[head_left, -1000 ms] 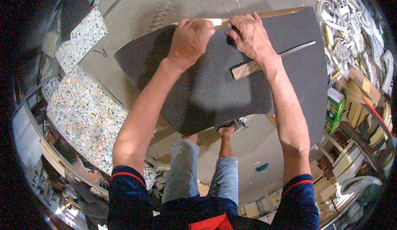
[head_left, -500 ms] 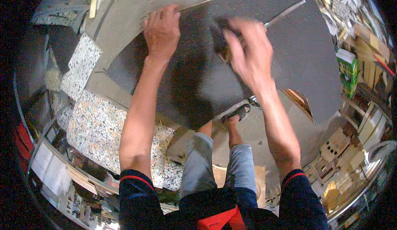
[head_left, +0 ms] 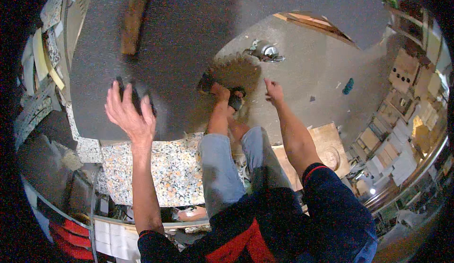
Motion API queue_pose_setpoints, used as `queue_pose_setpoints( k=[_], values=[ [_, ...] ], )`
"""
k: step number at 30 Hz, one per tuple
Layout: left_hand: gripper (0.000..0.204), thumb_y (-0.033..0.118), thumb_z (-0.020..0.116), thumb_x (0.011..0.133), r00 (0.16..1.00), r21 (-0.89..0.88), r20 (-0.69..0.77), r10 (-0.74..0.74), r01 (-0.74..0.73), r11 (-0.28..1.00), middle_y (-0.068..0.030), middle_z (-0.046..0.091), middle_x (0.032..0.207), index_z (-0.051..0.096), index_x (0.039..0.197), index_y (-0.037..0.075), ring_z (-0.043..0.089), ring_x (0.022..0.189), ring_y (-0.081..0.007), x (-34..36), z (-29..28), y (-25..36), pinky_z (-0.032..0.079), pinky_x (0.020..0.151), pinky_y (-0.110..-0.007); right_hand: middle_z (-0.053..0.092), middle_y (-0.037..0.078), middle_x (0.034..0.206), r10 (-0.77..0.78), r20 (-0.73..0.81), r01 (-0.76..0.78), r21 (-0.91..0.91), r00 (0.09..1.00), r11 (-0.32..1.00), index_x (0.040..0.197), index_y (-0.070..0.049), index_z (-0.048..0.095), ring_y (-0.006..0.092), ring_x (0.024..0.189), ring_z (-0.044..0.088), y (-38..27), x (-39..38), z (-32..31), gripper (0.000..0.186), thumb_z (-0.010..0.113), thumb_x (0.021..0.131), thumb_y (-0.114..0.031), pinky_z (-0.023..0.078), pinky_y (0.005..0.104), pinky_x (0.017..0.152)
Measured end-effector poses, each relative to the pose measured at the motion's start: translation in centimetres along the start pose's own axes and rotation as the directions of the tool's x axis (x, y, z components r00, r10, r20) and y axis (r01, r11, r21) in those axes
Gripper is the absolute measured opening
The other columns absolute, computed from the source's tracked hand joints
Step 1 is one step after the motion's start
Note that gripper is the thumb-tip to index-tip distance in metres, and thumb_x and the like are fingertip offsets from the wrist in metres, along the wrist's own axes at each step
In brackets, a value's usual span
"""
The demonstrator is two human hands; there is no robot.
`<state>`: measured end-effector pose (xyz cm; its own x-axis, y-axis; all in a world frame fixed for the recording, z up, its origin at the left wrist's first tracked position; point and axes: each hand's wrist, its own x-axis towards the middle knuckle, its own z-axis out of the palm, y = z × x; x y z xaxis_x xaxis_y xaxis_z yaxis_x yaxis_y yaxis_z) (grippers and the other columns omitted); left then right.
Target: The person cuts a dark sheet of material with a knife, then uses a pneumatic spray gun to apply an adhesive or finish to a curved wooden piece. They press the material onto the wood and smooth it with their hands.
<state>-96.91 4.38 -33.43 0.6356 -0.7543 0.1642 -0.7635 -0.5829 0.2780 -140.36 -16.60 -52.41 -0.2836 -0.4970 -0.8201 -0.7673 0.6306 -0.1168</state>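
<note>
My left hand (head_left: pixel 134 115) is spread over the near left part of a large dark grey sheet (head_left: pixel 184 74), fingers apart. A dark shape lies just beyond its fingertips; I cannot tell whether it is shadow or an object, or whether the hand touches the sheet. A brown wooden strip (head_left: pixel 132 31), blurred, lies on the sheet farther off. Clear of the sheet, my right hand (head_left: pixel 274 92) hangs over the floor at the right. Its fingers are curled, one tip pointing away from me, and nothing shows in them.
A cylindrical metal thing (head_left: pixel 266 51) stands on the concrete floor (head_left: pixel 302 59) beside the sheet's curved edge. Speckled foam blocks (head_left: pixel 175 170) lie at the near left. A wooden board (head_left: pixel 326 142) is by my right leg. Wood offcuts (head_left: pixel 390 130) line the right side.
The view has shifted. My left hand has come nearer along the sheet. My right hand has left the sheet and moved over the floor, its fingers now curled.
</note>
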Motion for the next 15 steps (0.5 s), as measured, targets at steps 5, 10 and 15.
queue_pose_setpoints(
  k=[5, 10, 15],
  values=[
    [0.051, 0.043, 0.061, 0.089, 0.992, 0.123, 0.127, -0.02, 0.004, 0.992, -0.015, 0.047, 0.148, 0.059, 0.13, 0.013, 0.037, 0.14, -0.0377, -2.2, 1.3, 1.4, 0.019, 0.114, -0.059, 0.062, 0.014, 0.096, -0.017, 0.465, -0.339, 0.67, 0.885, 0.661, 0.12, -0.002, 0.059, 0.026, 0.079, 0.064, -0.9, 12.9, 4.8, 0.05, 0.064, 0.091, -0.042, 0.058, 0.0429, 0.071],
    [0.048, 0.037, 0.064, 0.084, 1.0, 0.194, -0.01, 0.029, -0.027, 0.981, -0.0131, 0.052, 0.142, 0.063, 0.125, 0.011, 0.042, 0.136, -0.0363, -2.9, 2.2, 1.7, 0.023, 0.112, -0.06, 0.065, 0.017, 0.093, -0.178, 0.627, -0.397, 0.66, 0.758, 0.637, 0.112, -0.002, 0.06, 0.0269, 0.072, 0.06, -1.3, 23.2, 4.7, 0.045, 0.047, 0.099, -0.043, 0.057, 0.0407, 0.066],
    [0.05, 0.042, 0.068, 0.084, 0.998, 0.139, -0.07, 0.006, 0.004, 0.99, -0.011, 0.051, 0.141, 0.062, 0.124, 0.014, 0.041, 0.135, -0.0345, -2.5, 1.9, 2.0, 0.024, 0.111, -0.063, 0.067, 0.011, 0.092, -0.177, 0.322, -0.058, 0.604, 0.93, 0.795, 0.109, -0.005, 0.062, 0.026, 0.077, 0.062, 5.0, 18.1, 4.7, 0.043, 0.048, 0.102, -0.045, 0.055, 0.0421, 0.066]
  ],
)
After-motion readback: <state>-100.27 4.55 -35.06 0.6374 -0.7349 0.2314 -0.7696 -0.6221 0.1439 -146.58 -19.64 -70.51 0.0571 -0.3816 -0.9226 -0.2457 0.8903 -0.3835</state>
